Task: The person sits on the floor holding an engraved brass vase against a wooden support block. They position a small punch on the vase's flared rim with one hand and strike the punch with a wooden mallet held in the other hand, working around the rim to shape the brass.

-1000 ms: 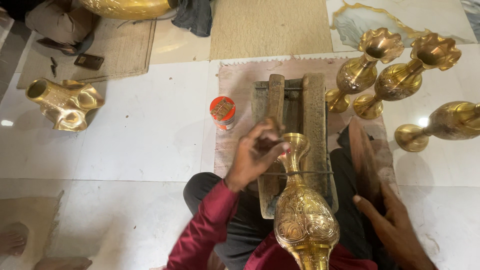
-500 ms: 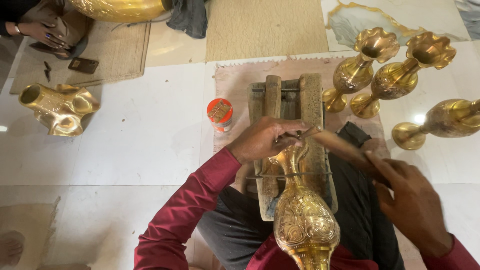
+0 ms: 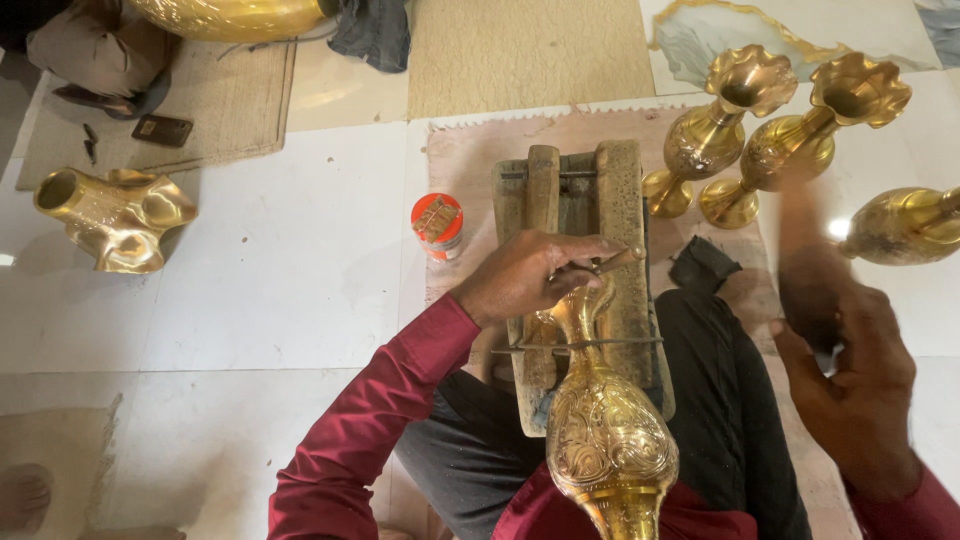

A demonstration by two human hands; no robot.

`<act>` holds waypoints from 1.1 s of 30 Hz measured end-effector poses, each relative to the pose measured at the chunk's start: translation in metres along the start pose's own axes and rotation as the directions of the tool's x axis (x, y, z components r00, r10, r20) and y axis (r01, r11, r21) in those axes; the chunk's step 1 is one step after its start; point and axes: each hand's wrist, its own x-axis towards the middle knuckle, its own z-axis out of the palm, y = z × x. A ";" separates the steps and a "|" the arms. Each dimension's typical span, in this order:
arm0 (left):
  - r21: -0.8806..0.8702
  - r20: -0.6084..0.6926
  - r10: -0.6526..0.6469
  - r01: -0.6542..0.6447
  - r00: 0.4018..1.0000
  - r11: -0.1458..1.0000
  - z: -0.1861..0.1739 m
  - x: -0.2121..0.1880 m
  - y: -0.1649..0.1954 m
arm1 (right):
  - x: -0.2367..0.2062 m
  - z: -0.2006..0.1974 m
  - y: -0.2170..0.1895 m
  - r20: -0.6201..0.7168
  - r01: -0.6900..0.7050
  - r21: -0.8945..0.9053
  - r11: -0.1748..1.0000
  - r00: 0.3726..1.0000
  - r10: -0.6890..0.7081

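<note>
A vase [image 3: 605, 440] lies on a wooden block [image 3: 620, 210] over the person's lap, neck pointing away, with the left hand [image 3: 525, 275] on the neck and the right hand [image 3: 850, 385] off to the right, apart from it. A jar [image 3: 437, 224] stands just left of the block on a mat [image 3: 470, 150]. Three vases [image 3: 775, 140] lie to the block's right, a bent piece [image 3: 115, 215] far left.

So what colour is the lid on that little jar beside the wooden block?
Orange; the little jar shows best in the head view.
</note>
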 end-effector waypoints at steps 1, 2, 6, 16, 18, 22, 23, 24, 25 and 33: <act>0.015 -0.005 0.023 -0.023 1.000 1.000 0.000 0.000 -0.001 | -0.001 -0.001 -0.001 0.049 0.055 -0.239 0.969 0.998 -0.045; 0.034 -0.011 0.048 -0.048 0.999 0.998 0.000 0.000 -0.002 | -0.002 -0.003 -0.001 0.107 0.119 -0.461 0.880 0.991 -0.078; -0.042 0.005 0.041 -0.041 0.999 0.998 -0.001 0.000 -0.004 | -0.008 0.000 0.004 -0.002 -0.039 -0.233 0.972 0.999 0.040; 0.013 0.007 -0.011 0.011 1.000 1.000 0.001 -0.001 -0.001 | -0.010 0.004 0.005 -0.026 -0.078 -0.220 0.972 0.997 0.074; 0.035 0.000 0.027 -0.027 1.000 0.999 0.000 0.001 -0.003 | -0.006 -0.002 -0.001 0.157 0.216 -0.650 0.729 0.976 -0.148; 0.021 -0.003 0.031 -0.031 1.000 0.999 -0.001 0.003 -0.004 | -0.002 0.003 -0.010 -0.038 -0.062 -0.179 0.982 0.998 0.056; 0.013 -0.001 0.006 -0.006 1.000 1.000 -0.001 0.001 -0.003 | -0.001 0.003 -0.011 -0.020 -0.077 -0.182 0.980 0.997 0.075; 0.000 0.001 -0.012 0.012 1.000 1.000 0.000 0.000 -0.002 | 0.000 0.004 -0.012 -0.009 -0.093 -0.185 0.978 0.996 0.093; -0.008 0.005 -0.022 0.022 1.000 1.000 -0.001 0.001 -0.001 | 0.000 0.005 -0.013 0.007 -0.021 -0.294 0.956 1.000 0.024; 0.013 0.022 -0.032 0.031 0.999 0.999 -0.005 0.001 0.004 | -0.001 0.009 -0.020 0.133 0.177 -0.641 0.747 0.984 -0.119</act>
